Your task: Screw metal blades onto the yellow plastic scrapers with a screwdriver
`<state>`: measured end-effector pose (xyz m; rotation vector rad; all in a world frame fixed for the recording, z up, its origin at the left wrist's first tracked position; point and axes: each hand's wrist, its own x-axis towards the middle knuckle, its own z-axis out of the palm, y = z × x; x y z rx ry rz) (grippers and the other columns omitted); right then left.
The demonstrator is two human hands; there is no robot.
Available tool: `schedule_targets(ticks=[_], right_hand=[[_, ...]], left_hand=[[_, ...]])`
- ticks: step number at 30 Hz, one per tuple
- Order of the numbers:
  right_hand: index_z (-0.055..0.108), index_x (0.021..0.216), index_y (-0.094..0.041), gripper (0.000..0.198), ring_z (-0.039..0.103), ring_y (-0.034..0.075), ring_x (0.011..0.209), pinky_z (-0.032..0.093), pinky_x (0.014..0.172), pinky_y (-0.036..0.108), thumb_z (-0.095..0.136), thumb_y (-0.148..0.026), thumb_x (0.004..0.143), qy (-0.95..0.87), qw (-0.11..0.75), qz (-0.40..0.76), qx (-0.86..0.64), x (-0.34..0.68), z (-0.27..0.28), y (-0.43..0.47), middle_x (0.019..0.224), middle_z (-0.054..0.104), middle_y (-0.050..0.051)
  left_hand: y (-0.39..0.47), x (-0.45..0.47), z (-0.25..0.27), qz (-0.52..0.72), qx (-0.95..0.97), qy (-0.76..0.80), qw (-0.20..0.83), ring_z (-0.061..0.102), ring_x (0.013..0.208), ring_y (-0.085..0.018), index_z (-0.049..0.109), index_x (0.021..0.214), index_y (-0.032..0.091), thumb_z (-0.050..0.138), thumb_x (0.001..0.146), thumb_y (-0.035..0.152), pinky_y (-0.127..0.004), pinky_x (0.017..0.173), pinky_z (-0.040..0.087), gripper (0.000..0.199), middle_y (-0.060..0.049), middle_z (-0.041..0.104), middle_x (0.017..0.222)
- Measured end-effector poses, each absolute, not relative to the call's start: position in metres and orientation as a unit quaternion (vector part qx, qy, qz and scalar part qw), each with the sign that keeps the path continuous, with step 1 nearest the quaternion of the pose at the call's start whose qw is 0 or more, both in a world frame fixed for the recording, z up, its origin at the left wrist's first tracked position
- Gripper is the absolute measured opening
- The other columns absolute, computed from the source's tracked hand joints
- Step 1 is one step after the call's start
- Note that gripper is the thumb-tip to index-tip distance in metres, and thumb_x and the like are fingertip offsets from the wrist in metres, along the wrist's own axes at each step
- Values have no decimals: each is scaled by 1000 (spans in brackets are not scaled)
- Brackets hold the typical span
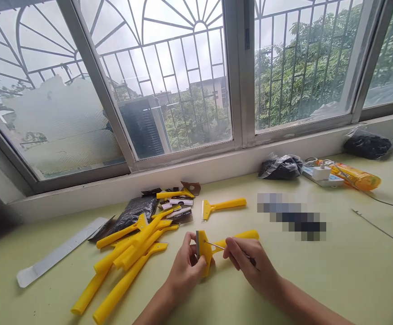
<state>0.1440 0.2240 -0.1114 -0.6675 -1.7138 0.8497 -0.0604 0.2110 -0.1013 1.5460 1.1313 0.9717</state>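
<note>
My left hand (190, 265) grips the head of a yellow scraper (203, 246), thumb on the near face and fingers behind it. A grey blade edge shows along the head's left side, and the yellow handle stretches away to the right behind my other hand. In my right hand (250, 259) is a thin screwdriver (216, 246); its shaft points left and its tip meets the scraper head near a small hole or screw. The screwdriver's handle is mostly hidden in my fingers. Just beyond lies another yellow scraper (225, 204), flat on the table.
A pile of yellow scrapers (135, 253) lies left, beside a black plastic bag (137, 212) and dark cards (182, 214). A long pale strip (61, 253) rests further left. Behind right are a bagged black bundle (280, 167), a power strip (323, 177) and an orange bottle (358, 176).
</note>
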Motion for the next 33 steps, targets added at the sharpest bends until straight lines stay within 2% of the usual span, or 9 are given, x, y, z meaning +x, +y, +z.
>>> schedule_targets(ticks=[7,11,18,20,22,24,27,29,33], right_hand=[[60,78,-19,43,43,11,50,35,55,25,39,-39,110,-743,511,337,-272,145,-111,224,57,46,-5],[61,80,-19,43,44,10,51,35,55,25,38,-38,110,-753,503,326,-271,147,-112,222,58,48,-5],[62,96,-21,32,45,11,52,36,56,25,40,-39,109,-767,479,319,-284,146,-109,218,62,51,-5],[58,88,-21,31,39,11,51,30,53,26,45,-41,107,-758,481,307,-316,146,-109,220,61,46,-6],[46,69,-21,43,28,11,53,22,53,29,53,-46,103,-749,481,289,-352,145,-109,223,58,35,-6],[32,60,-21,56,19,12,56,16,55,31,58,-50,99,-746,470,284,-377,144,-110,226,58,25,-6],[33,59,-20,58,21,12,56,17,54,31,55,-55,100,-744,441,320,-386,142,-108,226,58,25,-5],[36,61,-21,57,25,12,56,20,53,30,49,-57,102,-739,425,354,-384,141,-105,224,58,27,-5],[29,70,-22,50,28,14,60,24,55,29,33,-56,107,-732,412,394,-374,142,-96,216,64,30,-4]], left_hand=[[211,-62,-103,393,631,461,485,54,63,-12,37,120,21,68,90,50,-22,56,38,52,-5,72,82],[210,-62,-101,394,634,482,459,51,64,-11,40,122,19,68,89,50,-23,59,38,53,-1,65,78],[208,-66,-107,383,695,517,320,48,71,-13,43,107,22,59,94,42,-25,65,38,29,2,50,78],[206,-65,-107,384,701,527,288,46,67,-13,40,105,23,54,97,39,-25,64,37,23,4,47,75],[205,-63,-107,385,693,544,273,44,64,-13,36,103,25,49,99,37,-25,63,35,18,6,44,73],[206,-61,-107,395,682,564,247,44,64,-14,34,101,25,46,100,36,-26,64,35,16,6,45,74],[206,-58,-106,407,671,579,220,46,65,-15,34,110,26,45,101,35,-26,64,35,17,5,46,77],[206,-56,-105,402,673,580,221,45,62,-15,33,124,26,44,101,34,-26,63,33,26,6,46,75],[205,-56,-101,376,704,567,207,43,63,-16,35,135,30,40,102,32,-26,65,32,34,6,46,74]])
